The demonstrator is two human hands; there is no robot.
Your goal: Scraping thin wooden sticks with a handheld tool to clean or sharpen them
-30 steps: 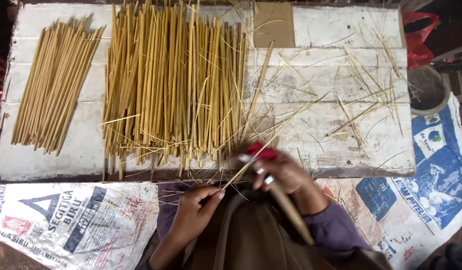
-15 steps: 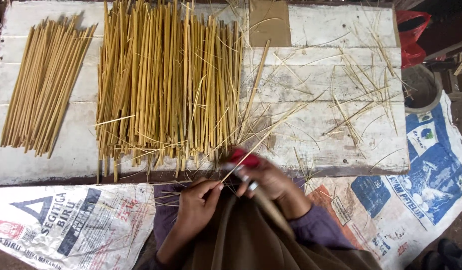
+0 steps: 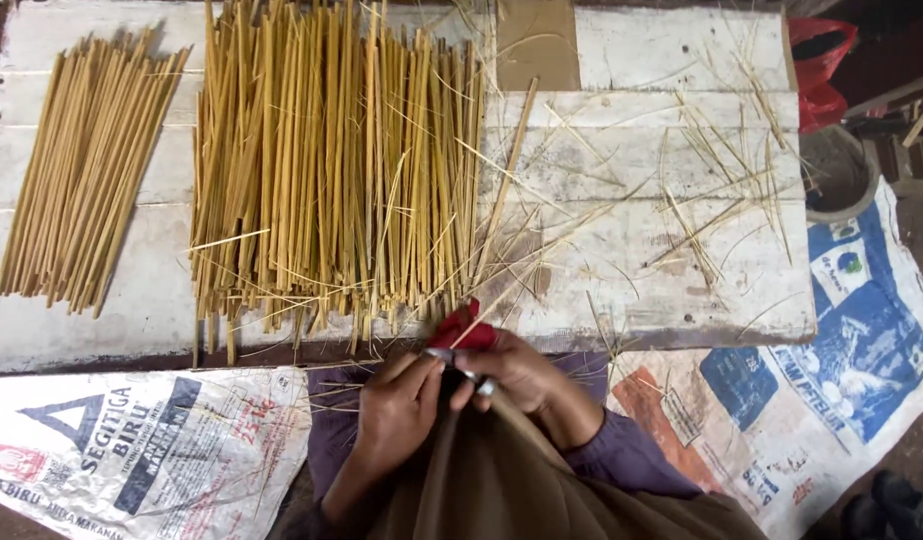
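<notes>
My right hand [image 3: 529, 378] is closed around a red-handled tool [image 3: 463, 332] just below the near edge of the white plank board [image 3: 681, 290]. Touching it from the left, my left hand [image 3: 399, 412] pinches the near end of a thin bamboo strip [image 3: 541, 262]. The strip runs up and to the right over the board. A wide pile of yellow bamboo sticks [image 3: 331, 170] lies straight ahead of both hands. A smaller, neater bundle of sticks [image 3: 86, 180] lies at the board's far left. A brown cloth [image 3: 501, 490] covers my lap.
Loose thin slivers [image 3: 711, 190] are scattered over the board's right half. Printed woven sacks lie on the ground at the left [image 3: 131, 450] and right [image 3: 831, 360]. A grey round pot [image 3: 836, 175] and a red bag [image 3: 821, 70] sit beyond the board's right edge.
My right hand has drawn back and left toward my left hand, so the two now meet at the red tool. The view has shifted slightly to the right.
</notes>
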